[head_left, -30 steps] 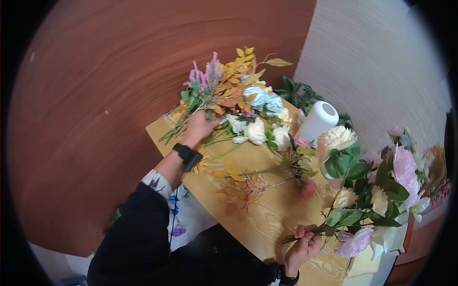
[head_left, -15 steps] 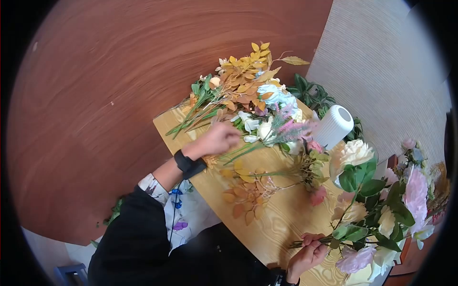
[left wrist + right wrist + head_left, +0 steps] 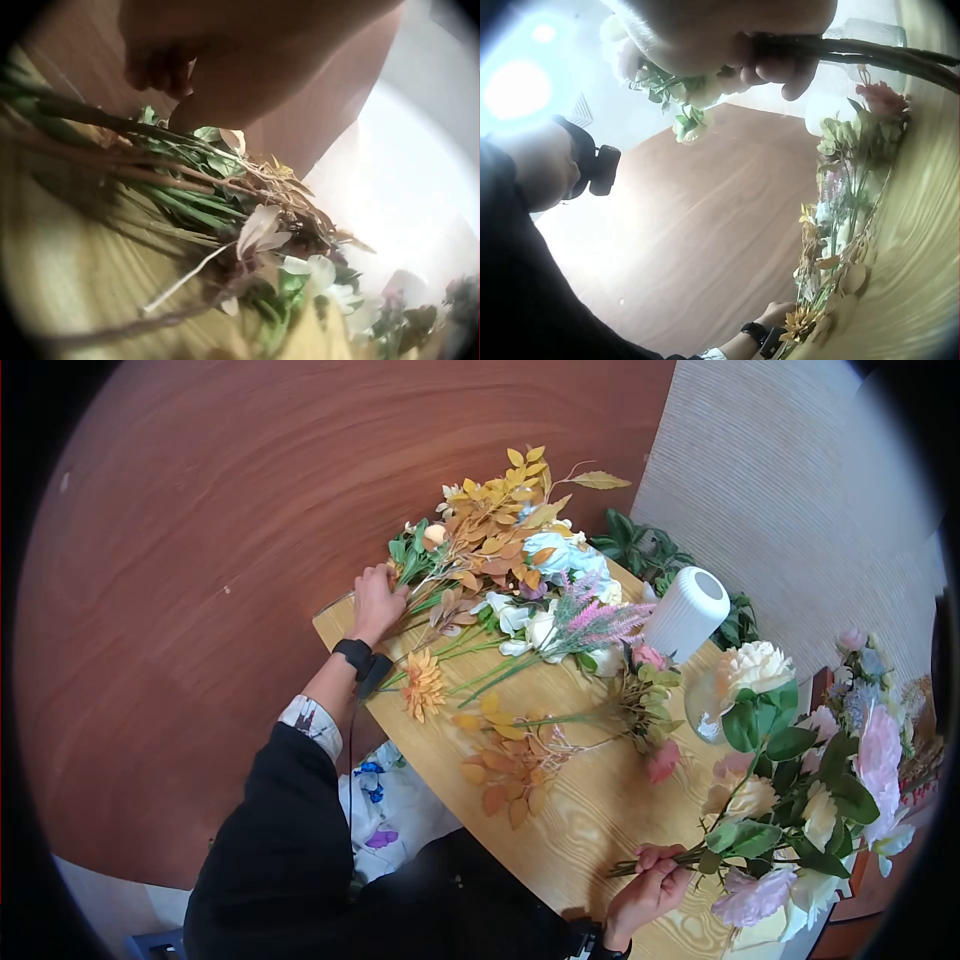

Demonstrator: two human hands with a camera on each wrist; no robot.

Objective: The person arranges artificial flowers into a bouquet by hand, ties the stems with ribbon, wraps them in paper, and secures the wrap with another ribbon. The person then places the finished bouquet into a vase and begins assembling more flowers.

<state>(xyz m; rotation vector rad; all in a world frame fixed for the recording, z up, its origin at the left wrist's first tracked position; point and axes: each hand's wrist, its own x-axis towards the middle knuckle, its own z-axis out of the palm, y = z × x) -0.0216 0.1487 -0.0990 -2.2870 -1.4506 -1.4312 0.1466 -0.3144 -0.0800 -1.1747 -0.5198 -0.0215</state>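
Note:
My left hand (image 3: 378,605) reaches down at the left end of a flower pile, by green leaves (image 3: 408,557) and stems. Its fingers look bent in the left wrist view, above green stems (image 3: 199,210); whether they pinch anything cannot be told. A pink sprig (image 3: 600,618) lies across white flowers (image 3: 512,617), and an orange flower (image 3: 424,686) lies near my left wrist. Low on the right, my right hand (image 3: 648,890) grips the stems of a bouquet with a pink flower (image 3: 878,770), cream flowers (image 3: 755,668) and green leaves (image 3: 750,838).
A ribbed white vase (image 3: 686,615) stands behind the flowers, with a clear glass vessel (image 3: 704,710) to its right. Yellow-orange foliage (image 3: 505,770) and a red-pink flower (image 3: 663,760) lie on the wooden table (image 3: 590,830). A brown panel (image 3: 200,660) rises at the left.
The pink sprig has shifted from the left of the pile onto the white flowers. My left hand has moved out rightward and back left to the pile. My right hand still grips the bouquet.

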